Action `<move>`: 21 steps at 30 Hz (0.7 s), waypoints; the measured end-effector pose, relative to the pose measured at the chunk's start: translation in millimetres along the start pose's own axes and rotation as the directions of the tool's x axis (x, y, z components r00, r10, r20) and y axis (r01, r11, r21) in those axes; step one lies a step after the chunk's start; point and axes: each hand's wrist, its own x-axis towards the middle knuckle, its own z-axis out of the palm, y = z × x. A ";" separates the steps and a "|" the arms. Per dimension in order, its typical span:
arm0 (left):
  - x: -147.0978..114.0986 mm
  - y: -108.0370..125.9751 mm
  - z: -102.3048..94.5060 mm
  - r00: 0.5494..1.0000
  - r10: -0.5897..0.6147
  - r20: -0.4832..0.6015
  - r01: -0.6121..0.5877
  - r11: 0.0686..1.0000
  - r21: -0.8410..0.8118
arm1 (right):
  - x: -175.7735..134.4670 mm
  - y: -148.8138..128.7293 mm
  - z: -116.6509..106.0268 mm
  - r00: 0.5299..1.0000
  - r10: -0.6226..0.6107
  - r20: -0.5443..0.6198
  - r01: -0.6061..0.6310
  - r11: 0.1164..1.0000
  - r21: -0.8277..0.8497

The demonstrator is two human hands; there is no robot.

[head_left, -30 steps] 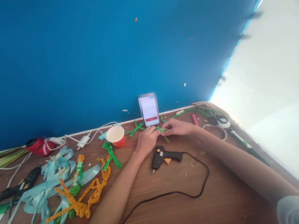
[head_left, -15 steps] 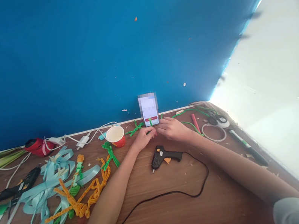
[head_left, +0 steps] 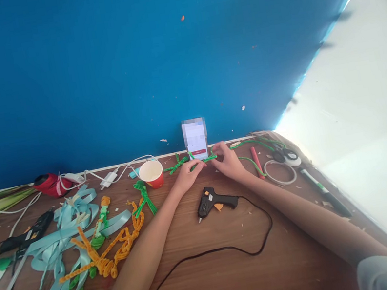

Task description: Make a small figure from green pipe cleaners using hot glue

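Note:
My left hand (head_left: 188, 175) pinches a green pipe cleaner piece (head_left: 206, 158) low in front of the propped phone (head_left: 195, 137). The piece stretches rightward from my fingertips, and a short green end stands up beside my fingers. My right hand (head_left: 229, 162) is at its right end, thumb and fingers apart; whether they touch the piece is hard to tell. Another green pipe cleaner bundle (head_left: 177, 163) lies left of the phone. Below my hands, a black glue gun (head_left: 210, 201) rests on the wooden table (head_left: 217, 287), nozzle toward the lower left.
A red paper cup (head_left: 153, 177) and a knotted green bundle (head_left: 143, 198) stand left of my forearm. Blue ribbon (head_left: 56, 247), orange pipe cleaners (head_left: 104, 266) and a second glue gun (head_left: 32, 234) crowd the left. At right lie scissors (head_left: 284, 154), a tape ring (head_left: 281, 182) and a cutter (head_left: 324, 192).
My right hand has opened and drawn slightly right, away from my left fingers. The green piece, mostly hidden before, now shows stretched between the hands. The view has shifted slightly.

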 end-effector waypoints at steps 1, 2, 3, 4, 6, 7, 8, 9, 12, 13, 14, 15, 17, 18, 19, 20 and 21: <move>0.1 -0.6 0.0 1.000 0.014 -0.007 -0.014 1.000 0.007 | 2.1 -2.6 -1.1 0.994 0.085 0.063 -0.094 0.983 0.156; 0.2 -1.4 0.0 1.000 0.028 -0.011 -0.027 0.999 0.019 | 4.2 -4.8 -2.9 0.976 0.154 0.153 -0.193 0.938 0.287; 0.1 -2.4 0.0 0.999 0.041 -0.016 -0.040 0.998 0.038 | 6.1 -6.8 -5.2 0.946 0.200 0.256 -0.288 0.881 0.375; 0.1 -3.4 0.1 0.998 0.054 -0.023 -0.053 0.997 0.065 | 7.7 -8.4 -7.9 0.908 0.227 0.353 -0.372 0.825 0.426; -0.1 -5.7 0.4 0.996 0.084 -0.041 -0.078 0.989 0.125 | 9.8 -10.8 -13.8 0.834 0.242 0.496 -0.487 0.744 0.457; -0.2 -6.8 0.7 0.994 0.097 -0.048 -0.088 0.985 0.151 | 10.3 -11.6 -16.6 0.804 0.238 0.544 -0.524 0.716 0.461; -0.4 -7.8 1.1 0.993 0.109 -0.053 -0.098 0.980 0.174 | 10.5 -12.1 -19.0 0.780 0.232 0.582 -0.552 0.693 0.464; -0.7 -8.6 1.7 0.991 0.120 -0.060 -0.107 0.975 0.196 | 10.5 -12.5 -21.1 0.760 0.225 0.610 -0.573 0.675 0.465; -2.4 -9.3 4.5 0.982 0.172 -0.074 -0.144 0.947 0.288 | 9.7 -12.8 -24.2 0.726 0.222 0.651 -0.595 0.677 0.433; -3.2 -9.1 5.7 0.978 0.198 -0.072 -0.164 0.931 0.325 | 9.3 -13.0 -24.3 0.716 0.223 0.662 -0.593 0.694 0.408; -4.0 -8.9 6.8 0.972 0.227 -0.065 -0.189 0.914 0.359 | 8.9 -13.4 -24.1 0.703 0.222 0.675 -0.590 0.713 0.379; -4.9 -8.7 7.9 0.964 0.258 -0.057 -0.217 0.896 0.387 | 8.5 -14.1 -23.7 0.691 0.220 0.688 -0.584 0.731 0.353; -6.2 -8.5 9.4 0.947 0.315 -0.062 -0.260 0.865 0.429 | 7.7 -16.1 -22.9 0.683 0.214 0.698 -0.571 0.753 0.327; -6.5 -8.5 9.9 0.940 0.335 -0.070 -0.272 0.855 0.442 | 7.5 -17.1 -22.7 0.690 0.208 0.693 -0.558 0.763 0.327; -6.7 -8.7 10.1 0.934 0.349 -0.078 -0.279 0.847 0.452 | 7.5 -18.1 -22.8 0.705 0.200 0.680 -0.538 0.776 0.329; -6.7 -8.9 10.2 0.930 0.357 -0.082 -0.284 0.843 0.458 | 7.5 -18.9 -23.2 0.724 0.194 0.662 -0.512 0.794 0.327; -6.6 -9.1 10.3 0.929 0.362 -0.076 -0.290 0.840 0.458 | 7.7 -19.4 -23.8 0.743 0.191 0.641 -0.481 0.819 0.314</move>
